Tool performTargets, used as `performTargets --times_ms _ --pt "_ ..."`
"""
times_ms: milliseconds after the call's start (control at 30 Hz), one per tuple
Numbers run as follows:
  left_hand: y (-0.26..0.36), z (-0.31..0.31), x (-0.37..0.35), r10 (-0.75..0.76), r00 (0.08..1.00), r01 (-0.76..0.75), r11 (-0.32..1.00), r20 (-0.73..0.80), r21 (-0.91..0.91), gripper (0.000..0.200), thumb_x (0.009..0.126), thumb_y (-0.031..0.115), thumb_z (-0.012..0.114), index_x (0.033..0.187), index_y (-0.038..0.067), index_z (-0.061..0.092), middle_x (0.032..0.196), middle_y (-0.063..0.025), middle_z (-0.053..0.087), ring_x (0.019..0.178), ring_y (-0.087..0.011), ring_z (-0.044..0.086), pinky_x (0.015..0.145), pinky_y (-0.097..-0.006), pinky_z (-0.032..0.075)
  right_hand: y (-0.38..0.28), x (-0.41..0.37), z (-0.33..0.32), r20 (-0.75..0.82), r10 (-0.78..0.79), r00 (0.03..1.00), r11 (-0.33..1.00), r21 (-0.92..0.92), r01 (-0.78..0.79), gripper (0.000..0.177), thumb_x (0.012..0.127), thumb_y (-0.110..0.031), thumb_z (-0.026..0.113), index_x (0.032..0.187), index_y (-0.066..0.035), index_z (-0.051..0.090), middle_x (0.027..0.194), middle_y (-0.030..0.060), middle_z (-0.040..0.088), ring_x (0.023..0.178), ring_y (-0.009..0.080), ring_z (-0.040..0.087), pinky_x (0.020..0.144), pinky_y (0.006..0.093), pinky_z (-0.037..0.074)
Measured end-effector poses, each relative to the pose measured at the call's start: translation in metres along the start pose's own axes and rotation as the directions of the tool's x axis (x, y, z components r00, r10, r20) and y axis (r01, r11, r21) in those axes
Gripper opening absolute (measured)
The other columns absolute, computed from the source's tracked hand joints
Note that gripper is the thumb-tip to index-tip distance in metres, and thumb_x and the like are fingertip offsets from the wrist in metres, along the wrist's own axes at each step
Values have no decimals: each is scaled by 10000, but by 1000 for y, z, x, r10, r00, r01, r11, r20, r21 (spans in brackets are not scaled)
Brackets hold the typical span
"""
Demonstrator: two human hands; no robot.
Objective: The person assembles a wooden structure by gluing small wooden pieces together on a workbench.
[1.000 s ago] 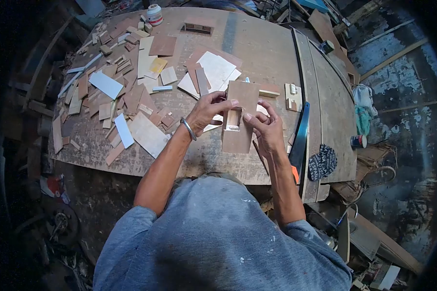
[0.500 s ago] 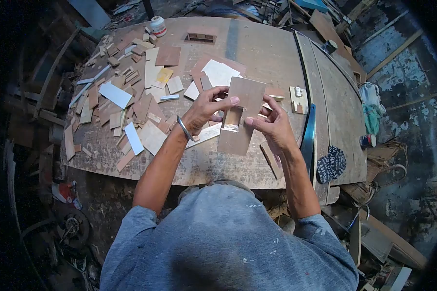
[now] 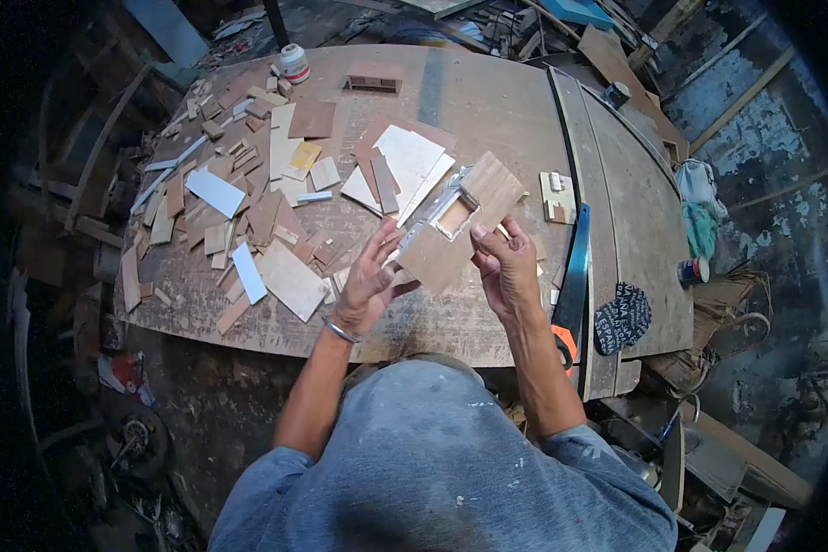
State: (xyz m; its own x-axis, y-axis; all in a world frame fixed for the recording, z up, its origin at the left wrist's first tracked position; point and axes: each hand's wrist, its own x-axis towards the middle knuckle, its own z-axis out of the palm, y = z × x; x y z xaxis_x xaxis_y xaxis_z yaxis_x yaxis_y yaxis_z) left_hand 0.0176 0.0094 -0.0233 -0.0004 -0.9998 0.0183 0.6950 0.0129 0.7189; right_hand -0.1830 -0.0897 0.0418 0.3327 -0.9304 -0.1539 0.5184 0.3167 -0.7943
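A thin rectangular wooden panel [image 3: 437,260] with a rectangular cutout is held above the table, tilted with its upper end to the right. My right hand [image 3: 508,271] grips its right edge, thumb on the face. At the panel's lower left is my left hand [image 3: 370,287], wearing a metal bracelet, fingers apart; whether its fingertips touch the edge is unclear. White residue edges the cutout. Behind the panel lie white sheets [image 3: 407,158] and a narrow brown strip [image 3: 385,184].
Many wood offcuts [image 3: 214,191] cover the left of the worktable [image 3: 340,241]. A white jar [image 3: 294,63] and a small wooden frame [image 3: 373,85] stand at the back. To the right lie a handsaw [image 3: 575,271] with orange handle and a dark printed cloth [image 3: 623,318].
The panel has rotated clockwise and tipped. My left hand has moved down from its upper left side to the lower left, its fingers loosened. My right hand has shifted slightly down.
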Motion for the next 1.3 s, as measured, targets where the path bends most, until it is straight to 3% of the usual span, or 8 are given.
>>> performTargets --times_ms 267,367,467,633,767,1000,1100,1300 --pt "-10 31 -19 21 997 -33 984 -70 -176 1108 771 398 885 1614 114 224 1546 -77 427 1386 -242 476 1110 -382 460 20 -25 6 -13 70 997 998 9 -70 506 884 -29 754 1326 43 518 1105 78 678 828 72 604 660 206 465" --pt "-10 20 -24 88 993 -103 967 -74 -233 1107 776 463 864 1615 118 228 1512 -97 477 1361 -232 506 1103 -386 466 22 -34 8 22 88 996 995 49 -89 470 903 -45 727 1331 0 537 1162 71 673 973 106 646 866 263 519" --pt "-12 12 -27 101 993 -113 971 -67 -210 1062 817 561 794 1613 129 239 1499 -102 482 1345 -220 513 1088 -390 475 35 -42 14 -12 63 998 991 116 -61 498 904 -39 721 1359 0 522 1177 69 661 999 111 633 924 275 507" --pt "-37 -34 -41 -75 972 33 982 -223 -183 927 893 656 659 1578 143 303 1483 -98 468 1298 -236 520 1021 -438 513 76 -35 -11 -110 134 985 976 188 -112 490 913 -28 702 1356 12 496 1237 82 629 1114 167 617 1029 354 496" --pt "-61 -43 -53 -158 954 122 981 -255 -151 764 961 569 634 1522 129 360 1450 -86 495 1257 -252 541 981 -485 522 109 -36 -32 -216 187 958 962 236 -135 391 907 -61 722 1259 -44 554 1120 58 662 1027 165 637 948 355 512" --pt "-116 -71 -71 -399 748 357 916 -531 -186 533 1028 493 562 1401 113 523 1307 -65 622 1174 -200 601 929 -428 543 187 -52 -96 -343 340 875 919 317 -233 376 904 -53 729 1242 -101 573 1104 10 664 1054 146 610 989 382 467" --pt "-134 -77 -73 -502 681 414 864 -533 -285 488 1027 487 569 1342 114 573 1245 -61 654 1138 -198 609 910 -414 535 225 -61 -120 -372 376 848 895 382 -230 545 889 -14 731 1377 -97 504 1244 46 626 1178 188 575 1065 406 433" --pt "-155 -103 -67 -445 666 425 886 -598 -185 480 1022 472 586 1349 125 538 1248 -55 636 1171 -206 602 961 -437 515 254 -72 -118 -475 305 826 919 375 -123 594 900 26 709 1418 -128 462 1320 43 599 1244 189 547 1076 400 433"
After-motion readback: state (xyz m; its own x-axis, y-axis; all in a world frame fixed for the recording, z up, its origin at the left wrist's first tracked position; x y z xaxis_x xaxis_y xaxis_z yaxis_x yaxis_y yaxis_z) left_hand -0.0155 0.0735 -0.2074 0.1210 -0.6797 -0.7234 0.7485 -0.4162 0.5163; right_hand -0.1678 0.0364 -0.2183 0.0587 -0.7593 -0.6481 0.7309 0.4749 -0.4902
